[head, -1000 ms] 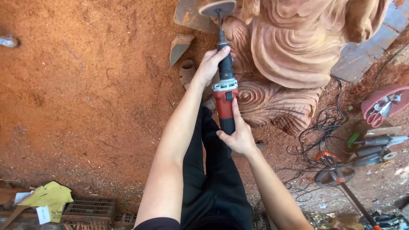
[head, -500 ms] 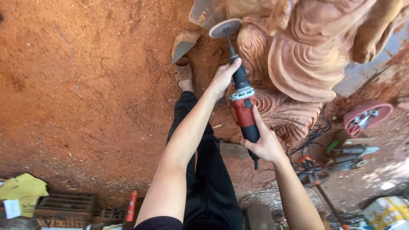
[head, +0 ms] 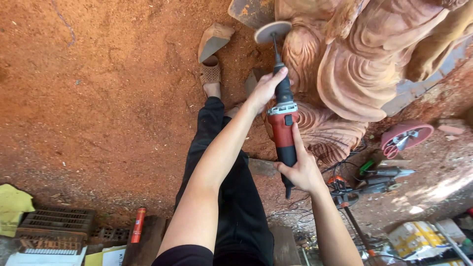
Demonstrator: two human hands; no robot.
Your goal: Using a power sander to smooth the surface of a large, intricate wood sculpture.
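Overall, printed matter sat along the lower edge of the head view. At 5 o'clock lay one yellow-and-white printed cardboard box [head: 416, 237], flat, label side up. At 7 o'clock lay one white sheet with a yellow sheet [head: 106, 256] overlapping it, beside one dark slatted plastic crate [head: 54, 229]. One crumpled yellow cloth [head: 12, 209] lay at 8 o'clock, touching the crate's left end. One red cylindrical can [head: 139, 224] lay on its side just right of the crate.

Left hand [head: 266, 88]: clenched around the black neck of the red-and-black long-nosed electric grinder [head: 283, 130], fingers wrapped over the top, thumb side toward the disc. Right hand [head: 300, 170]: grasping the grinder's black rear grip, index finger stretched forward along the red housing. Both hands held the one tool; it ran from centre frame up toward 12 o'clock. Its round grey sanding disc [head: 272, 32] sat on a thin shaft at 12 o'clock, against or just beside the large reddish carved wooden statue [head: 364, 64], which filled 1 to 3 o'clock. Contact could not be confirmed.

Counts: one grinder, one disc, one statue. Two wedge-shaped wood offcuts [head: 214, 40] near 11 to 12 o'clock on the red sawdust-covered ground [head: 98, 98]. One sandalled foot [head: 211, 76] visible, below the nearer offcut. One pink round dish [head: 406, 137] at 3 o'clock holding scissors. A cluster of power tools and black cables [head: 374, 177] at 4 o'clock; number not resolvable.
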